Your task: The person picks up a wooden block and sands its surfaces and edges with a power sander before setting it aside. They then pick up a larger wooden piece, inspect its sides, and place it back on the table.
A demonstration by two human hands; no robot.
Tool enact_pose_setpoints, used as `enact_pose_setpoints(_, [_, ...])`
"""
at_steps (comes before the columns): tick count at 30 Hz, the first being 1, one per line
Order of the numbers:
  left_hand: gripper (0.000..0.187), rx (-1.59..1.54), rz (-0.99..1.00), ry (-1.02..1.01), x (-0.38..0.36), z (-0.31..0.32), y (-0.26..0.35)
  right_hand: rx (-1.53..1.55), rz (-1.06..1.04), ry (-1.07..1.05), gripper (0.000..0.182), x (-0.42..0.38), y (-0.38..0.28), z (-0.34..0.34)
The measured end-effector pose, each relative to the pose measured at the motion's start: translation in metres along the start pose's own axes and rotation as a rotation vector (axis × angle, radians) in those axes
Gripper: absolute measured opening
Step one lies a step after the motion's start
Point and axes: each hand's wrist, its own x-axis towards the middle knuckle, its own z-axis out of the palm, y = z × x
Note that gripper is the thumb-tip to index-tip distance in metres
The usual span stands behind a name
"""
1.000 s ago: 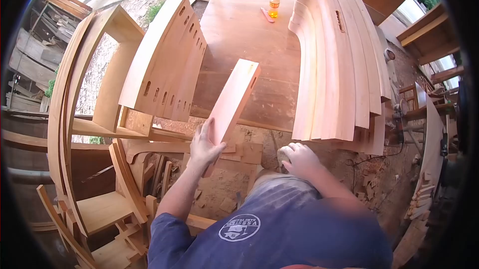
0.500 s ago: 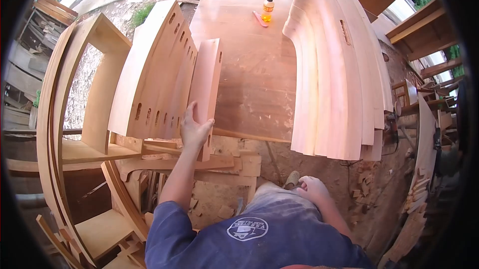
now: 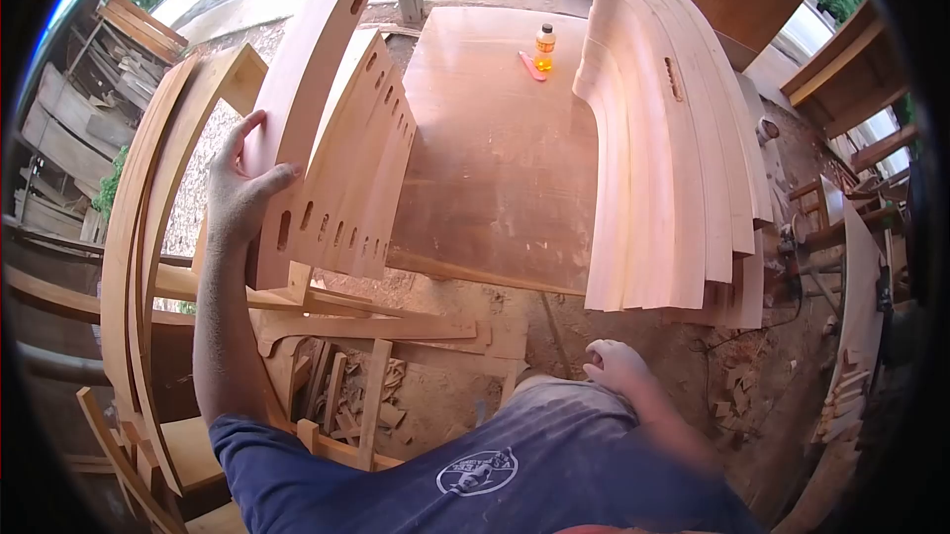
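On the left, my left hand (image 3: 242, 183) is closed around a curved wooden piece with mortise slots (image 3: 315, 79). The piece leans upright, its top slot above the rest. Just right of it stands a row of similar slotted wooden pieces (image 3: 351, 197) packed side by side on the workbench (image 3: 495, 168). My right hand (image 3: 616, 366) hangs near my lap with fingers loosely bent and a little apart, holding nothing.
A stack of curved wooden boards (image 3: 653, 158) stands on the bench's right side. Near the back are a bottle of yellow liquid (image 3: 544, 47) and a pinkish object (image 3: 531, 67). Wooden frames (image 3: 148, 237) stand at left; offcuts (image 3: 737, 395) litter the floor.
My left hand has carried a slotted piece from the right end of the row over to its left end, raising it. The view has shifted slightly. My right hand stays low.
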Motion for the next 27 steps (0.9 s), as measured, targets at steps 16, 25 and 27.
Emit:
enact_pose_setpoints(16, [0.114,0.298,-0.044,-0.318,0.078,-0.025,-0.084,0.113,0.136,0.075,0.041,-0.026,0.015,0.006])
enact_pose_setpoints(25, [0.11,0.179,-0.065,-0.321,0.087,-0.011,-0.083,0.045,0.084,0.063,0.039,-0.017,0.011,0.003])
enact_pose_setpoints(27, [0.111,0.285,-0.011,-0.287,0.092,-0.016,-0.095,0.081,0.063,0.098,0.038,-0.016,0.013,0.01])
